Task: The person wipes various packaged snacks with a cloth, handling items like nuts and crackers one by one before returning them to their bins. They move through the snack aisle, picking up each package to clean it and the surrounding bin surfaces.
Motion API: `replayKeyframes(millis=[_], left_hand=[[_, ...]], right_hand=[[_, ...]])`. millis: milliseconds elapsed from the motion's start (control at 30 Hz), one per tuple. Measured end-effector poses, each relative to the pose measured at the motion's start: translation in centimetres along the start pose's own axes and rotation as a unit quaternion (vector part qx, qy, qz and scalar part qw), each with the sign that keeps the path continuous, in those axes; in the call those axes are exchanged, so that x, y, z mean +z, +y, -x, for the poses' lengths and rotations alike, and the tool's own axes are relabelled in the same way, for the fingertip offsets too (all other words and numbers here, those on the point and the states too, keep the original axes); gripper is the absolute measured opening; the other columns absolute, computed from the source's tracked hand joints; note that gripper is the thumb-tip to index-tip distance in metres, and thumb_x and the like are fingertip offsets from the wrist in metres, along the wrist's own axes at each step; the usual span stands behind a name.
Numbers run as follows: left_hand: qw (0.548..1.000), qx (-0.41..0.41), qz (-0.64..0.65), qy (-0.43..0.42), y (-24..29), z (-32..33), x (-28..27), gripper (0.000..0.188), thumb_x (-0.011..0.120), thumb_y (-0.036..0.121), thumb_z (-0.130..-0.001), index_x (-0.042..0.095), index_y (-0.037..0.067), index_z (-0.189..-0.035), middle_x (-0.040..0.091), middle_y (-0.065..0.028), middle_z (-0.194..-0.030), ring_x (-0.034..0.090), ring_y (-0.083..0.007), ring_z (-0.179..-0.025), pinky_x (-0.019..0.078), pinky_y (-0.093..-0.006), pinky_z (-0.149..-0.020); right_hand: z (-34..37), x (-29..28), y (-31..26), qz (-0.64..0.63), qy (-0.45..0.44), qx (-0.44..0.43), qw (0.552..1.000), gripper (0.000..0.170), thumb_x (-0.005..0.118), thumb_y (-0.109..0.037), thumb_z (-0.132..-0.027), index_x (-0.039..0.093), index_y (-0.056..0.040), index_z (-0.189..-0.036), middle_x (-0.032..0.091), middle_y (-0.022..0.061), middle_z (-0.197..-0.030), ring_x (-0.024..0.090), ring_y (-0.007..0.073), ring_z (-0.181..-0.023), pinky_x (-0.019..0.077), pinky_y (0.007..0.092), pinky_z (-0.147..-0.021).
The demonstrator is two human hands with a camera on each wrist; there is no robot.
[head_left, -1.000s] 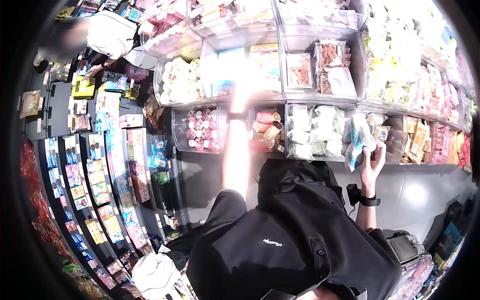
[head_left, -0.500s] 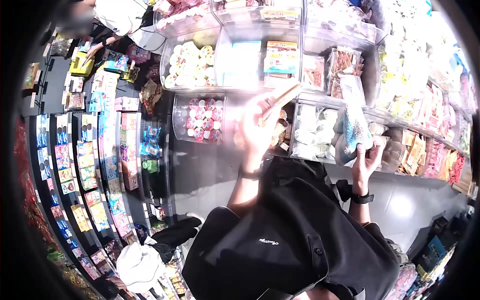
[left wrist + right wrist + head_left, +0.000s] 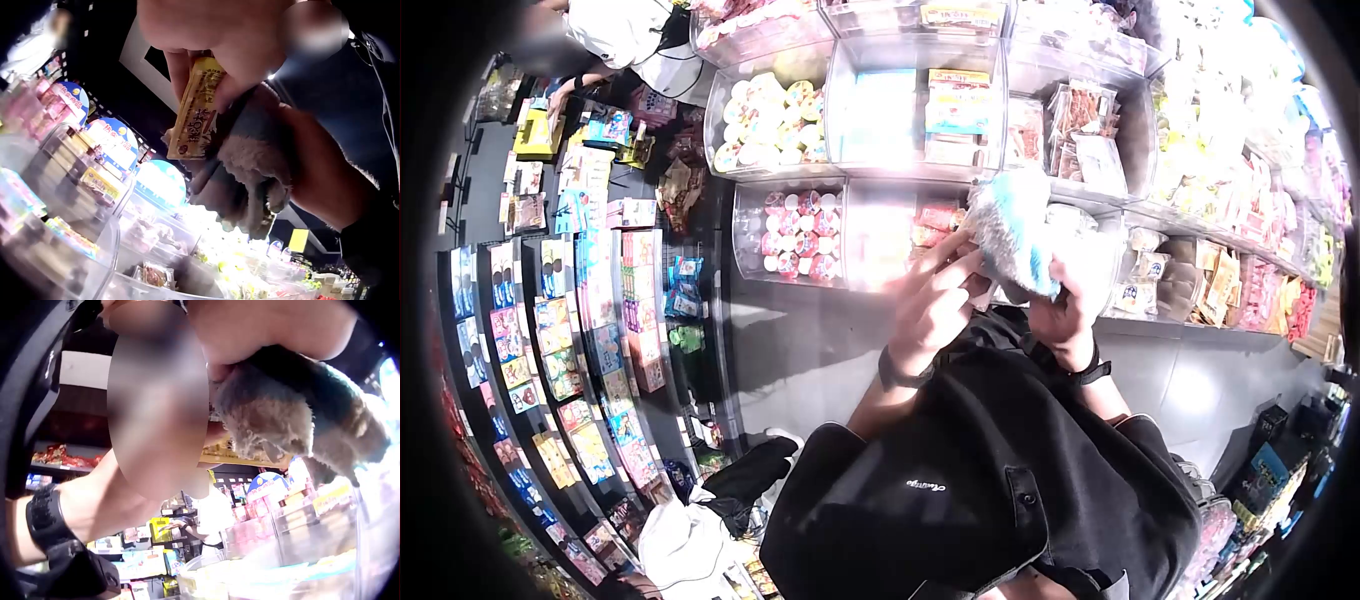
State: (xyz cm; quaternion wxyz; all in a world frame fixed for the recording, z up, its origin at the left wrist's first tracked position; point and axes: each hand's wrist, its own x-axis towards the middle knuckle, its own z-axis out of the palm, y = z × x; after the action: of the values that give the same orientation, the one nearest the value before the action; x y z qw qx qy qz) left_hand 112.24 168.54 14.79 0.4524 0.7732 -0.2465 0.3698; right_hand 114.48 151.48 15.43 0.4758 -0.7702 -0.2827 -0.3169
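Pinched between the fingers of my left hand [image 3: 935, 305] is a flat yellow snack packet [image 3: 194, 115] with printed characters, plain in the left wrist view. My right hand [image 3: 1068, 312] grips a fluffy blue and white plush item [image 3: 1012, 232] from its near right side. Both hands are close together in front of the body, over the front edge of the candy bins. In the left wrist view the packet overlaps the plush item. The right wrist view shows the plush fur [image 3: 269, 412] right beside the packet's edge, which is partly hidden.
Clear plastic bins hold jelly cups [image 3: 800, 235], yellow-lidded cups [image 3: 770, 120], stacked yellow packets [image 3: 958, 100] and brown snack bags [image 3: 1083, 125]. Racks of packaged goods [image 3: 555, 340] line the left. A person in white [image 3: 625, 35] stands at the upper left.
My left hand has come back from the bins with the packet and moved next to the plush item. The right hand has carried the plush item left, toward the left hand.
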Motion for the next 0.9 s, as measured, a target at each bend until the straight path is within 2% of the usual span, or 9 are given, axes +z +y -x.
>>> replayKeyframes(millis=[67, 167, 400, 533, 667, 733, 800, 833, 900], left_hand=[[0.999, -0.03, -0.018, -0.006, 0.1, 0.8, -0.5, 0.015, 0.06, -0.01, -0.063, 0.049, -0.001, -0.067, 0.065, -0.014, -0.105, 0.059, -0.0381, -0.106, 0.0537, -0.0419, -0.081], [0.999, -0.032, -0.004, -0.005, 0.2, 0.8, -0.9, 0.014, 0.061, -0.009, -0.061, 0.054, -0.002, -0.071, 0.065, -0.0119, -0.102, 0.06, -0.0359, -0.104, 0.0542, -0.0409, -0.082], [1.0, -0.012, -0.015, 0.01, -0.2, 0.4, -1.5, 0.028, 0.068, -0.008, -0.057, 0.059, -0.006, -0.083, 0.061, -0.0157, -0.107, 0.061, -0.0344, -0.103, 0.0545, -0.0406, -0.082], [1.0, -0.001, -0.016, 0.001, -0.3, 0.2, -2.0, 0.027, 0.069, -0.006, -0.063, 0.058, -0.003, -0.087, 0.058, -0.02, -0.11, 0.06, -0.0341, -0.102, 0.053, -0.0416, -0.085], [0.999, -0.027, 0.008, -0.019, 0.0, 0.2, -2.3, 0.029, 0.067, -0.006, -0.071, 0.057, 0.004, -0.096, 0.057, -0.0206, -0.109, 0.06, -0.0368, -0.101, 0.0532, -0.045, -0.083], [0.999, 0.023, 0.026, -0.004, -0.5, 0.0, -2.1, 0.032, 0.069, -0.005, -0.07, 0.057, 0.004, -0.098, 0.058, -0.0189, -0.108, 0.06, -0.0365, -0.102, 0.0548, -0.0421, -0.08], [0.999, -0.007, 0.049, 0.003, 0.1, -0.4, -2.2, 0.035, 0.07, -0.006, -0.068, 0.057, 0.004, -0.099, 0.057, -0.0171, -0.107, 0.06, -0.0368, -0.101, 0.0556, -0.0403, -0.078], [0.999, -0.01, 0.044, 0.004, 0.0, -0.3, -2.2, 0.036, 0.07, -0.007, -0.067, 0.057, 0.004, -0.099, 0.057, -0.0168, -0.105, 0.06, -0.0375, -0.101, 0.0555, -0.0405, -0.078], [0.999, -0.014, 0.033, 0.008, -0.3, -0.1, -2.3, 0.039, 0.069, -0.009, -0.066, 0.057, 0.004, -0.1, 0.057, -0.0164, -0.102, 0.061, -0.0387, -0.1, 0.0554, -0.041, -0.077]], right_hand=[[1.5, -0.2, 0.8, -0.004, 0.001, 0.128, 0.992, 0.04, 0.067, 0.006, -0.076, 0.046, 0.0011, -0.11, 0.062, 0.0181, -0.099, 0.063, 0.0272, -0.087, 0.0513, 0.036, -0.071], [1.5, -0.4, 0.5, -0.14, 0.039, 0.286, 0.947, 0.034, 0.061, 0.005, -0.085, 0.043, -0.0004, -0.113, 0.055, 0.015, -0.11, 0.056, 0.0208, -0.101, 0.0436, 0.0312, -0.089], [2.0, -0.3, 0.4, -0.115, 0.1, 0.21, 0.966, 0.038, 0.065, 0.003, -0.083, 0.044, -0.0006, -0.115, 0.054, 0.0151, -0.112, 0.053, 0.0209, -0.104, 0.0418, 0.0329, -0.092], [2.0, -0.2, -0.2, -0.076, 0.138, 0.178, 0.971, 0.04, 0.065, 0.002, -0.082, 0.043, 0.0025, -0.115, 0.055, 0.0171, -0.112, 0.055, 0.0245, -0.103, 0.0432, 0.0356, -0.092], [1.5, -0.4, -1.6, 0.063, 0.059, 0.048, 0.995, 0.033, 0.065, 0.003, -0.082, 0.045, 0.0021, -0.108, 0.059, 0.0221, -0.109, 0.06, 0.0298, -0.099, 0.0471, 0.0402, -0.087], [-0.7, -0.2, -3.4, 0.024, 0.015, 0.014, 0.999, 0.024, 0.068, 0.001, -0.076, 0.049, -0.0038, -0.089, 0.066, 0.0213, -0.096, 0.065, 0.036, -0.091, 0.0497, 0.0437, -0.082], [-1.1, -1.0, -3.6, 0.026, -0.068, -0.031, 0.997, 0.023, 0.068, 0.0, -0.076, 0.047, -0.0039, -0.084, 0.066, 0.0208, -0.097, 0.065, 0.0365, -0.091, 0.0497, 0.0445, -0.081], [-0.8, -0.9, -3.6, 0.039, -0.072, 0.015, 0.997, 0.012, 0.064, -0.003, -0.08, 0.054, 0.0012, -0.085, 0.065, 0.0228, -0.098, 0.063, 0.0386, -0.093, 0.0486, 0.0445, -0.083], [0.0, 0.3, -2.2, 0.028, 0.018, 0.009, 0.999, 0.021, 0.062, -0.001, -0.082, 0.049, 0.0038, -0.098, 0.063, 0.0259, -0.102, 0.062, 0.0352, -0.093, 0.0486, 0.0429, -0.084]])
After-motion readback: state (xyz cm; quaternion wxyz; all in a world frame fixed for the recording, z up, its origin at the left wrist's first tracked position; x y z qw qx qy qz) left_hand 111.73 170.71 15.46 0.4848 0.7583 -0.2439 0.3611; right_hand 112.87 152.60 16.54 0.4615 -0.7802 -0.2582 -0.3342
